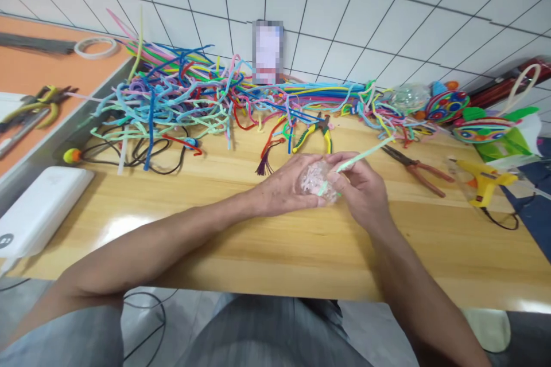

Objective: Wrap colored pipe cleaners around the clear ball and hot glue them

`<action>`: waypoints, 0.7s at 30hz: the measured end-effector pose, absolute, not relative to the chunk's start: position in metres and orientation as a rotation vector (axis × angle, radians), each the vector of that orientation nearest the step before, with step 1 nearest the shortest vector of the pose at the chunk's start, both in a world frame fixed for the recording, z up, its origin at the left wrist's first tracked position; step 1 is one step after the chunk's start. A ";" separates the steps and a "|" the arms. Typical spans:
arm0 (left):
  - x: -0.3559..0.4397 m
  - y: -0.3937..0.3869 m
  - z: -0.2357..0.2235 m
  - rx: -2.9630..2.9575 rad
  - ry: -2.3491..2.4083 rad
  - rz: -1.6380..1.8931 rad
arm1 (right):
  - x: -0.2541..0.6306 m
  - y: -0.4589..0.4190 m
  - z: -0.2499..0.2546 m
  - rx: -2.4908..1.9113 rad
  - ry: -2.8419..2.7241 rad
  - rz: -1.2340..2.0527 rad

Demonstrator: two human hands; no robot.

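Observation:
In the middle of the head view, my left hand [284, 186] is wrapped round a clear, rounded ball [313, 179] with a glittery, crinkled look. My right hand [360, 186] pinches a pale green pipe cleaner [365, 155] against the ball's right side. One end of the pipe cleaner lies on the ball's surface; the other sticks out up and to the right. Whether it is fixed to the ball I cannot tell. Just beyond the hands lie yellow-and-green pliers [316, 135] and a dark purple tassel [263, 165].
A tangled heap of coloured pipe cleaners [172, 97] runs along the wall. A phone [267, 51] stands there. On the right are red-handled pliers [419, 169], a yellow glue gun [482, 180] and decorated balls [447, 106]. A white power bank [45, 209] lies left.

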State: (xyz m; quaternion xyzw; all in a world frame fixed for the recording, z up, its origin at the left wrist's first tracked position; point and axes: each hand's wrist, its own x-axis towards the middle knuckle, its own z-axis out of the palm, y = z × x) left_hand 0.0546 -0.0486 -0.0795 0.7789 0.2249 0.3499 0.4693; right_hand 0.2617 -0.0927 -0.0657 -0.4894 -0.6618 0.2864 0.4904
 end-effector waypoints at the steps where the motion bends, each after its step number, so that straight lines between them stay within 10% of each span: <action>1: 0.054 -0.048 -0.081 1.928 0.543 0.870 | 0.264 -0.092 -0.065 -1.190 -1.617 0.710; 21: 0.050 -0.046 -0.091 2.131 0.438 0.923 | 0.267 -0.091 -0.048 -1.138 -1.374 0.994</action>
